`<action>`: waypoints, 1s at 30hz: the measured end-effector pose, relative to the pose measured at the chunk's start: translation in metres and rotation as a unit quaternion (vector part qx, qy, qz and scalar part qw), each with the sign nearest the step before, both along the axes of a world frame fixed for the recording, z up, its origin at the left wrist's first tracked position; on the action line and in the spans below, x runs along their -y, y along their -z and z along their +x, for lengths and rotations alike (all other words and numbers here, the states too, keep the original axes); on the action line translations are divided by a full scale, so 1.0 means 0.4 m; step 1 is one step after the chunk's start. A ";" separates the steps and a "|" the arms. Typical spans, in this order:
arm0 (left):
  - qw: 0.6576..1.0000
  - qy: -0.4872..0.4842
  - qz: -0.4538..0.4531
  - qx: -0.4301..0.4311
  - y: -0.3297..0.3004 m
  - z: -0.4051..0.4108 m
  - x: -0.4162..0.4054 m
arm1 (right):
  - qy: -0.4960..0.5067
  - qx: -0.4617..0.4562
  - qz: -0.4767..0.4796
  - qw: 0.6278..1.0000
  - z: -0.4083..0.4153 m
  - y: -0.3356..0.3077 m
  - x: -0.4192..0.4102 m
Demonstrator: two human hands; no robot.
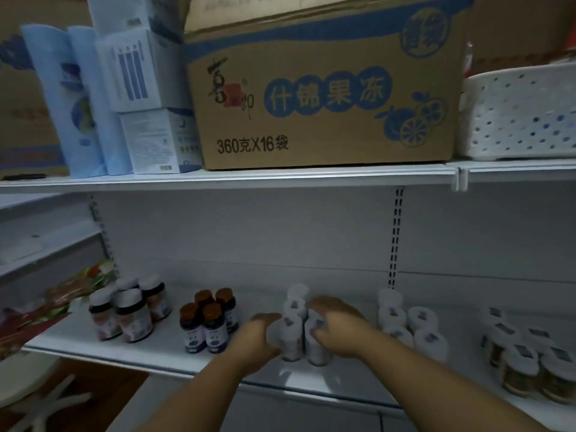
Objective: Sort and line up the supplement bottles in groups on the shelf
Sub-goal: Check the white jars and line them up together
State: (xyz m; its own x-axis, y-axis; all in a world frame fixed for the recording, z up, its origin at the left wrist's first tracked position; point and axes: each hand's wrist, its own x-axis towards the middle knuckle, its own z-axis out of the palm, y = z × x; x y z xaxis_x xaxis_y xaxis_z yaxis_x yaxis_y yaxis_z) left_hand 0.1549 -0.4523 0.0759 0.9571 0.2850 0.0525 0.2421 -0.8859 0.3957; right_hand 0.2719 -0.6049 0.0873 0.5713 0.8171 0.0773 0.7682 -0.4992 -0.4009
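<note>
Lower centre of frame: both hands flanked a cluster of white supplement bottles (294,325) on the white shelf (162,347). Left hand (255,341) curled around the cluster's near-left bottle; right hand (338,322) lay over the right-hand bottles, fingers bent around them. To the left stood brown-capped bottles (208,319) and dark white-capped bottles (131,310); above, a cardboard carton (324,98)
</note>
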 end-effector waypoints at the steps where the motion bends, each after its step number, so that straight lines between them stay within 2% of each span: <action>1: 1.000 0.010 -0.017 0.013 0.015 0.012 -0.016 | 0.000 -0.005 0.003 1.000 -0.008 0.006 -0.020; 4: 0.997 0.026 -0.063 0.042 0.050 0.028 -0.047 | 0.025 -0.015 -0.004 1.000 -0.021 0.033 -0.056; 7: 0.982 0.017 -0.163 0.089 0.091 0.045 -0.074 | 0.077 -0.041 0.013 0.996 -0.030 0.058 -0.065; 10: 0.972 0.021 -0.207 0.109 0.112 0.054 -0.080 | 0.097 -0.039 0.032 0.994 -0.052 0.052 -0.066; 13: 0.945 -0.004 -0.276 0.177 0.083 0.046 -0.092 | 0.098 -0.004 0.082 0.992 -0.074 0.033 -0.060; 15: 0.912 -0.009 -0.353 0.208 0.041 0.034 -0.104 | 0.116 0.001 0.149 0.982 -0.092 0.008 -0.049; 18: 0.871 0.032 -0.454 0.184 -0.031 0.013 -0.101 | 0.174 -0.115 0.241 0.948 -0.118 -0.048 -0.048; 20: 0.867 0.048 -0.464 0.176 -0.069 0.008 -0.087 | 0.181 -0.219 0.291 0.913 -0.130 -0.090 -0.053; 23: 0.861 0.044 -0.470 0.189 -0.118 0.003 -0.049 | 0.167 -0.338 0.302 0.876 -0.149 -0.137 -0.045; 26: 0.866 0.054 -0.454 0.202 -0.149 0.002 -0.011 | 0.177 -0.369 0.321 0.854 -0.149 -0.155 -0.028; 28: 0.864 0.068 -0.455 0.203 -0.157 0.000 -0.004 | 0.188 -0.385 0.364 0.827 -0.147 -0.158 -0.011; 30: 0.838 0.053 -0.505 0.202 -0.163 -0.007 -0.006 | 0.196 -0.412 0.428 0.780 -0.145 -0.162 0.008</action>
State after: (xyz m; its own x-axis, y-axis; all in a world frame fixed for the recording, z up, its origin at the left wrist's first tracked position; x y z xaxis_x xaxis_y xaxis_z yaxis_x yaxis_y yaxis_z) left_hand 0.1522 -0.4499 0.1410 0.9423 0.2932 0.1614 -0.1508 -0.0584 0.9868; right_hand 0.2141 -0.6081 0.1520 0.9079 0.4183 -0.0262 -0.0706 0.0909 -0.9934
